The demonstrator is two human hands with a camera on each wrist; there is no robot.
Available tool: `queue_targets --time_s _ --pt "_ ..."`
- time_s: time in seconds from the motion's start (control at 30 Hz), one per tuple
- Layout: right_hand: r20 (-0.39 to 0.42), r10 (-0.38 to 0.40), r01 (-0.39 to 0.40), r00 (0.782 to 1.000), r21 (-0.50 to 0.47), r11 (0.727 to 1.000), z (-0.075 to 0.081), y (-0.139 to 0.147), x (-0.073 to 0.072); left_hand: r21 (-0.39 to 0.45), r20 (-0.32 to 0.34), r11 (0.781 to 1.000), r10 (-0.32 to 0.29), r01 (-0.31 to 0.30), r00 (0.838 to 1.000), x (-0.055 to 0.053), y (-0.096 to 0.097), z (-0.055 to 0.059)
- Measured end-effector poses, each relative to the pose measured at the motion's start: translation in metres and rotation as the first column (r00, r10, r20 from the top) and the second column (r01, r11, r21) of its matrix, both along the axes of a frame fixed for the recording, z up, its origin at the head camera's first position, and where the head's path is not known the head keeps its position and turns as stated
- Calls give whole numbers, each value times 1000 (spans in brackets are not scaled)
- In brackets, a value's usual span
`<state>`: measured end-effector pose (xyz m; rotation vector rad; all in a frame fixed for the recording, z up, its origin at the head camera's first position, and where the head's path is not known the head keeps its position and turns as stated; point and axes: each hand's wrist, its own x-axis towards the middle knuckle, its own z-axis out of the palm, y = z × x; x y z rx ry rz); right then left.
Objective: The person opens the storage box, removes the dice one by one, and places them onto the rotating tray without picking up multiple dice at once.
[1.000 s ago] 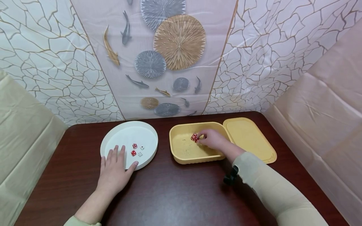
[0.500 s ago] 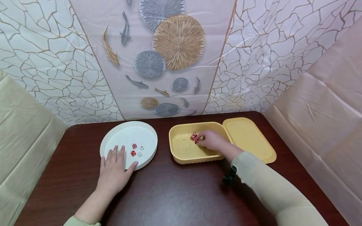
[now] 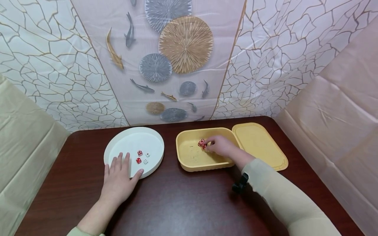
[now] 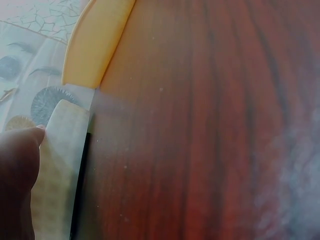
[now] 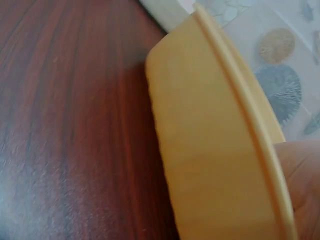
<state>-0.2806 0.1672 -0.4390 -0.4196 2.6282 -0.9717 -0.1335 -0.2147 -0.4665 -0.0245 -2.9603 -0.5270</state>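
In the head view, my left hand (image 3: 116, 183) lies with spread, straight fingers over the near-left rim of a round white tray (image 3: 119, 139). Inside this tray are two red dice, one farther back (image 3: 140, 153) and one nearer (image 3: 138, 160), beside two white dice (image 3: 145, 161). My right hand (image 3: 220, 146) reaches into a yellow rectangular box (image 3: 189, 157), thumb and forefinger pinching a red die (image 3: 203, 147). More red dice (image 3: 201, 142) sit right against it, partly hidden by the fingers. In the right wrist view the box wall (image 5: 215, 140) hides the fingertips.
A flat yellow lid (image 3: 260, 144) lies to the right of the box, close to its edge. Both containers stand near the back of the dark wooden table (image 3: 183, 203), with patterned cloth (image 3: 189, 98) behind. A black strap piece (image 3: 240, 184) hangs at the right wrist.
The pinched red die has shifted slightly left and back, closer to the other red dice in the box. My left hand and the dice in the white tray keep their places.
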Motion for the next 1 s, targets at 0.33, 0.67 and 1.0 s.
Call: queue_targets --time_s 0.33,0.67,1.0 --pt "22 -28 30 999 -62 998 12 -2 -5 9 2 1000 -1 1 1000 -1 -1 -1" --pt "78 -20 36 997 -214 976 23 -39 -5 15 18 1000 -1 1 1000 0 0 0" --pt "135 51 8 990 -404 915 30 -98 -8 15 14 1000 2 -2 1000 0 0 1"
